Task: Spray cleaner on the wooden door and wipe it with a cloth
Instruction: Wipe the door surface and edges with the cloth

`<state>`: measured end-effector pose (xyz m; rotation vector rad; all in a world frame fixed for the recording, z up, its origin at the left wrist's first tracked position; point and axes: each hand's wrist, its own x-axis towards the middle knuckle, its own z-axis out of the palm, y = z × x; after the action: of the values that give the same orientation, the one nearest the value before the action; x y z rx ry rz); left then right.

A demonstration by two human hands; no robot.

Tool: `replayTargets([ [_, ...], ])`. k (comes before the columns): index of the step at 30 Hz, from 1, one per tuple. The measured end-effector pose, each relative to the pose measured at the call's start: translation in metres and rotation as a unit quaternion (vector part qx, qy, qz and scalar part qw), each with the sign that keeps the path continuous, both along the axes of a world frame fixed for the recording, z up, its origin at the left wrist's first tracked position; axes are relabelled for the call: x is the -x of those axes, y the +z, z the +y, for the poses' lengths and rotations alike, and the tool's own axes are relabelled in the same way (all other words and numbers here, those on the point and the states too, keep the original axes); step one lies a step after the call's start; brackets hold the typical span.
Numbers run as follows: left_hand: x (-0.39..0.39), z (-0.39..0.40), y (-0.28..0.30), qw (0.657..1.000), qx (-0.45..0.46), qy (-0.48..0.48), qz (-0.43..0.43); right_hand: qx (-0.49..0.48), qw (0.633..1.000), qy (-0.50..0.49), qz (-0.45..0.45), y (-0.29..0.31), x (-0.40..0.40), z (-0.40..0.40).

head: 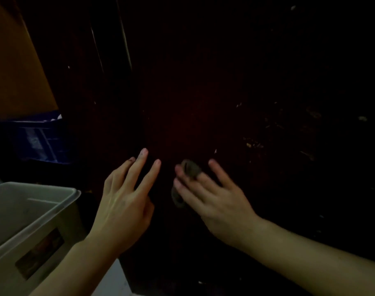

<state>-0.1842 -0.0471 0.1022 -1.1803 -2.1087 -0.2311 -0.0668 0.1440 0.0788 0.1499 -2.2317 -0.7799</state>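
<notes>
The dark wooden door (203,92) fills most of the dim view, with pale specks and scuffs on its right side. My right hand (212,195) lies flat on the door with straight, spread fingers and presses a small grey-brown cloth (189,167) against the wood; bits of cloth show between and beneath the fingers. My left hand (126,197) is just to the left, fingers straight and spread, fingertips at the door surface, holding nothing. No spray bottle is in sight.
A white plastic tub (32,214) with a label stands at the lower left, close to my left forearm. Behind it sits a blue crate (41,139). An orange-brown wall (15,67) rises at the upper left. A strip of pale floor (111,283) shows below.
</notes>
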Motion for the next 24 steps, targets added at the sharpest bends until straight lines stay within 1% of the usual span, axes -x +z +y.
replayTargets([
  [1,0.000,0.000,0.001,1.000,0.007,0.003,-0.008,0.029,0.998,0.001,0.054,0.023,0.002,0.000],
  [3,0.000,0.000,0.003,1.000,0.012,0.005,-0.019,0.083,0.983,-0.010,0.164,0.069,0.004,0.003],
  [5,0.000,0.002,0.004,1.000,0.009,0.003,-0.026,0.114,0.965,-0.029,0.233,0.100,0.002,0.011],
  [6,0.000,0.003,0.004,1.000,0.006,0.002,-0.028,0.123,0.961,-0.031,0.246,0.104,0.001,0.014],
  [8,0.000,0.003,0.003,1.000,0.004,0.001,-0.028,0.123,0.966,-0.020,0.225,0.089,-0.002,0.017],
  [10,0.001,0.003,0.003,1.000,0.006,0.002,-0.027,0.089,0.986,-0.010,0.141,0.050,-0.003,0.014],
  [12,0.002,0.003,0.005,1.000,0.009,-0.003,-0.022,0.044,0.997,-0.011,0.055,0.018,-0.006,0.012],
  [14,0.002,0.002,0.007,1.000,0.009,-0.007,-0.020,0.024,0.999,-0.009,0.021,0.013,-0.007,0.011],
  [16,0.003,0.002,0.009,1.000,0.007,-0.010,-0.019,0.039,0.998,-0.008,0.052,0.035,-0.008,0.011],
  [19,0.005,0.002,0.010,1.000,0.008,-0.011,-0.009,0.109,0.978,-0.032,0.174,0.087,-0.010,0.017],
  [21,0.005,0.002,0.011,1.000,0.004,-0.017,-0.008,0.133,0.963,-0.054,0.229,0.109,-0.013,0.024],
  [23,0.005,0.002,0.011,1.000,0.002,-0.019,-0.011,0.135,0.959,-0.049,0.246,0.106,-0.012,0.025],
  [24,0.005,0.002,0.011,1.000,0.002,-0.019,-0.010,0.127,0.963,-0.043,0.236,0.095,-0.011,0.024],
])
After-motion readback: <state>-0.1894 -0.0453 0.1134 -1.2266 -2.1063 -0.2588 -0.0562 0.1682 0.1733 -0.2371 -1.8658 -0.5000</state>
